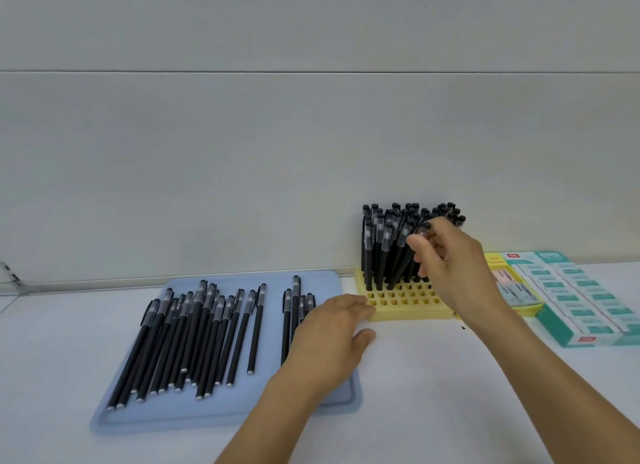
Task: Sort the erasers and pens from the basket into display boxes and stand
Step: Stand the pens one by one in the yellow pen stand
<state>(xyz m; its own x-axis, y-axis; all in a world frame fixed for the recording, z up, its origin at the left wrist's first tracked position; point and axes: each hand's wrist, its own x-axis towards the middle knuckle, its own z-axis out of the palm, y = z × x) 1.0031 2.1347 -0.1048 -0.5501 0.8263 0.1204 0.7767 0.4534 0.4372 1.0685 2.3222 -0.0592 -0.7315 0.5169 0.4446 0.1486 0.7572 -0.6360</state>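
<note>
A yellow pen stand with a grid of holes stands by the wall, its back rows filled with upright black pens. My right hand is over the stand, fingers closed on the cap end of one black pen that stands tilted in the stand. My left hand lies flat with fingers spread, touching the stand's front left corner and the right edge of a light blue tray. Several loose black pens lie on the tray.
A yellow display box of erasers sits right of the stand. Beside it, a teal and white display box holds rows of wrapped erasers. A grey wall runs close behind everything. White tabletop lies in front.
</note>
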